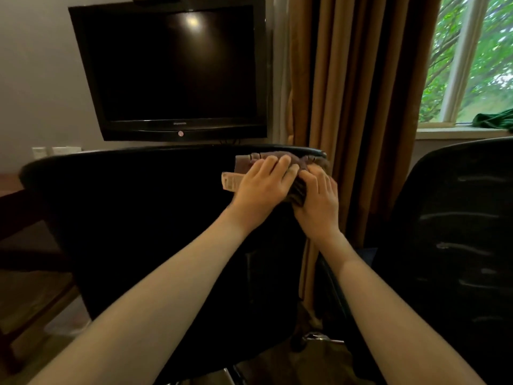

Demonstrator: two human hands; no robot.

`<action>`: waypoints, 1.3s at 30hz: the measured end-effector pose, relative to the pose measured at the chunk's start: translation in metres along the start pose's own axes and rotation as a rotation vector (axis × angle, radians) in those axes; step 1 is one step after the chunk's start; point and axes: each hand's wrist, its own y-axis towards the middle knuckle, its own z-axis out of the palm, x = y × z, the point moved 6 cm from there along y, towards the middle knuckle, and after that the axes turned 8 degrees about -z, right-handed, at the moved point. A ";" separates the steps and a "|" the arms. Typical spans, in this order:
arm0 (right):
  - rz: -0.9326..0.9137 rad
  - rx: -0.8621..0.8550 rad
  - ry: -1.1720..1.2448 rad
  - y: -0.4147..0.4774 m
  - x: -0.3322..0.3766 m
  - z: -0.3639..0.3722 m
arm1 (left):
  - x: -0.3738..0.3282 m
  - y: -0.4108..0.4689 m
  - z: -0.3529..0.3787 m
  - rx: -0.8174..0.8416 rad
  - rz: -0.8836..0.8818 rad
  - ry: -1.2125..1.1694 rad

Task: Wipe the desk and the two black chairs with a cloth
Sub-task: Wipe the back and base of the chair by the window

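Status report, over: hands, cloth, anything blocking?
Left hand pressing folded brownish cloth on black chair top edge. Right hand gripping it. Second black mesh chair right, untouched. Nothing blocking.

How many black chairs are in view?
2. The centre chair has the cloth on its top edge; the right chair stands beside it, partly out of frame.

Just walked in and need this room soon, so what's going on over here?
A person is wiping the top edge of a black office chair's backrest with a brownish folded cloth. The left hand presses down on the cloth, and the right hand grips its bunched end right beside it. A second black chair stands to the right with no hand on it.
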 end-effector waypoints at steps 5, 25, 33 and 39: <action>0.091 0.101 0.254 -0.070 0.031 0.046 | -0.007 -0.069 0.042 0.068 0.031 -0.011; 0.178 -0.022 0.176 0.006 -0.073 -0.017 | -0.055 0.067 0.022 0.277 0.019 -0.078; 0.368 -0.042 0.485 -0.077 -0.031 0.052 | -0.059 -0.010 0.061 0.297 0.123 -0.026; 0.429 0.341 0.606 -0.161 0.019 0.087 | -0.065 -0.102 0.093 0.655 0.175 -0.049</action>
